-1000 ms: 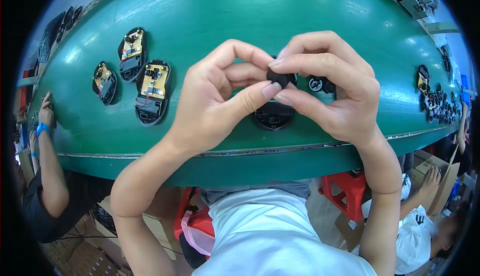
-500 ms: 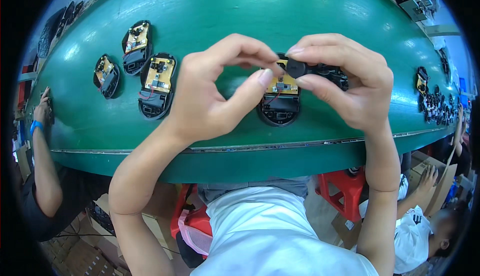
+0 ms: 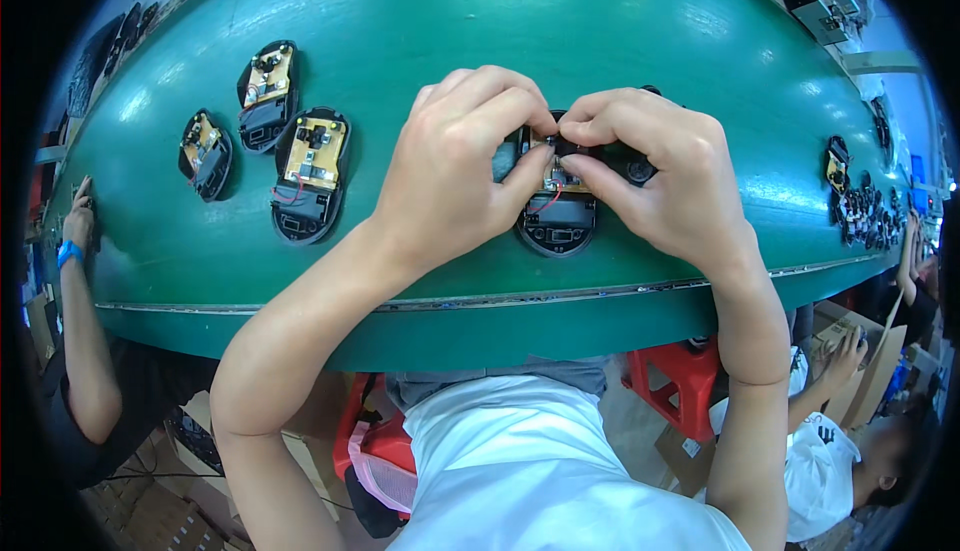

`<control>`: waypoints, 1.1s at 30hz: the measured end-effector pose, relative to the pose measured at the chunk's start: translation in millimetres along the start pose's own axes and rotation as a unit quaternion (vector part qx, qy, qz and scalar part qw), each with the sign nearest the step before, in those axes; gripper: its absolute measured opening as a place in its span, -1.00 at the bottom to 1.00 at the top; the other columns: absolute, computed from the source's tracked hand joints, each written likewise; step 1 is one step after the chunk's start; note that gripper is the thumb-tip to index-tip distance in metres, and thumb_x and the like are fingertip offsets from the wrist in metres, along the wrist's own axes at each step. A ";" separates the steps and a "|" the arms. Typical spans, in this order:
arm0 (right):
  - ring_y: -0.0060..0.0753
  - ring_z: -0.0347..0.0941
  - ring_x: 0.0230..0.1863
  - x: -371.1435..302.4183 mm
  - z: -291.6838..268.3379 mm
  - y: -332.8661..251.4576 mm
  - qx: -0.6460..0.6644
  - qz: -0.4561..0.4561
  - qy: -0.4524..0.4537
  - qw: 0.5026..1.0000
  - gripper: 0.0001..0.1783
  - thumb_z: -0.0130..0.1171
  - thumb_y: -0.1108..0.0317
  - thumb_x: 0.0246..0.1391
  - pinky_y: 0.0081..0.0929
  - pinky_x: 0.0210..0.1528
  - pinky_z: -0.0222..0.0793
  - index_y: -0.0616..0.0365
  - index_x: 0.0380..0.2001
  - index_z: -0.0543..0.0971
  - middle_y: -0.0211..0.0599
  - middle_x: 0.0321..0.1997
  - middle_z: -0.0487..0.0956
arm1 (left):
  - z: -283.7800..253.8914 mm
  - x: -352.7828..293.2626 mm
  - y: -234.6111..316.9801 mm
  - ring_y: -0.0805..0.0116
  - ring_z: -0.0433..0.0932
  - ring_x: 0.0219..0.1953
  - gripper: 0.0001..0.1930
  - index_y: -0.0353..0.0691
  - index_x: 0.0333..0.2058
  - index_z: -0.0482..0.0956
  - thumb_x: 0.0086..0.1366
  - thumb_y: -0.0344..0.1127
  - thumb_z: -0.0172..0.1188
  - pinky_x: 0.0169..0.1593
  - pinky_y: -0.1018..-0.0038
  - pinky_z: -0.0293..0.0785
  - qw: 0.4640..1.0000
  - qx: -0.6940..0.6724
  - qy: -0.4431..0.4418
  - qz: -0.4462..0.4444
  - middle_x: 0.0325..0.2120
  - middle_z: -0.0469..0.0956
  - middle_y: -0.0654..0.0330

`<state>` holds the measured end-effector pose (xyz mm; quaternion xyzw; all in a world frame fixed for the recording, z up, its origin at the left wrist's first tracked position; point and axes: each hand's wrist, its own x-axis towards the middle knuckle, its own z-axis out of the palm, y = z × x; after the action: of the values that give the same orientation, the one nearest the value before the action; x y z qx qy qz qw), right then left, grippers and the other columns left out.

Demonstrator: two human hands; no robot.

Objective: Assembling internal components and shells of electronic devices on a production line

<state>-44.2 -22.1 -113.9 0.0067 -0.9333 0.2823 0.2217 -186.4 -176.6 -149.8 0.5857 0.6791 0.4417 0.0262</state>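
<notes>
Over the front part of an open computer mouse base (image 3: pixel 557 235), my left hand (image 3: pixel 462 159) and my right hand (image 3: pixel 668 156) meet, thumbs and forefingers pinched close together. A small round black wheel, held by the right fingertips a moment ago, is now mostly hidden between the fingers. What the left fingertips grip cannot be made out. Below the fingers, the base shows a black battery bay, red wires and part of a tan circuit board. Black parts (image 3: pixel 637 168) lie on the table, partly hidden under my right hand.
On the left of the green table (image 3: pixel 420 11) lie three open mouse bases (image 3: pixel 312 176) with circuit boards. Many black mouse parts (image 3: pixel 865 213) are heaped at the far right. Other people's arms (image 3: pixel 80 291) show at both sides. A red stool (image 3: pixel 675 386) stands below the edge.
My right hand has moved left and down with the black wheel, bringing its fingertips against the left ones above the mouse base. The left fingers have closed in.
</notes>
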 end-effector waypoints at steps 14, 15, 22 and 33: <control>-0.11 0.60 -0.36 -0.8 7.1 -16.6 -0.019 0.092 0.012 0.995 -0.78 0.38 0.54 -0.13 -0.27 -0.30 0.51 0.19 -0.36 0.56 -0.22 -0.41 0.62 | 3.9 4.5 -0.1 0.18 0.53 -0.13 -0.80 -0.22 -0.40 0.47 -0.01 -0.48 0.31 -0.03 0.28 0.34 1.000 0.016 -0.015 -0.011 -0.23 0.56 0.23; -0.11 0.60 -0.36 -0.5 7.8 -16.8 -0.019 0.092 0.011 0.996 -0.78 0.38 0.54 -0.13 -0.27 -0.30 0.51 0.19 -0.36 0.56 -0.22 -0.41 0.62 | 3.8 3.9 0.0 0.18 0.53 -0.13 -0.80 -0.21 -0.40 0.46 -0.01 -0.48 0.31 -0.02 0.28 0.34 1.000 0.015 -0.019 -0.015 -0.22 0.56 0.23; -0.12 0.55 -0.30 5.0 0.9 -21.2 -0.081 0.053 -0.009 0.995 -0.83 0.38 0.51 -0.11 -0.23 -0.29 0.47 0.19 -0.38 0.62 -0.25 -0.30 0.59 | 1.5 2.4 0.5 0.18 0.53 -0.12 -0.80 -0.22 -0.40 0.48 0.00 -0.48 0.34 -0.01 0.29 0.33 0.999 0.002 -0.029 -0.023 -0.21 0.56 0.22; 0.06 0.60 -0.44 15.1 -11.0 -1.2 0.030 0.129 -0.071 0.989 -0.84 0.38 0.42 -0.10 -0.18 -0.30 0.51 0.25 -0.39 0.75 0.00 -0.48 0.66 | -1.5 0.1 4.6 0.13 0.64 -0.15 -0.82 -0.34 -0.32 0.57 0.12 -0.56 0.39 -0.08 0.35 0.56 1.000 -0.009 -0.025 -0.006 -0.17 0.62 0.04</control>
<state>-53.2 -15.6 -98.8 -0.0875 -0.9308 0.3353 0.1161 -183.7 -177.7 -145.9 0.5923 0.6776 0.4329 0.0515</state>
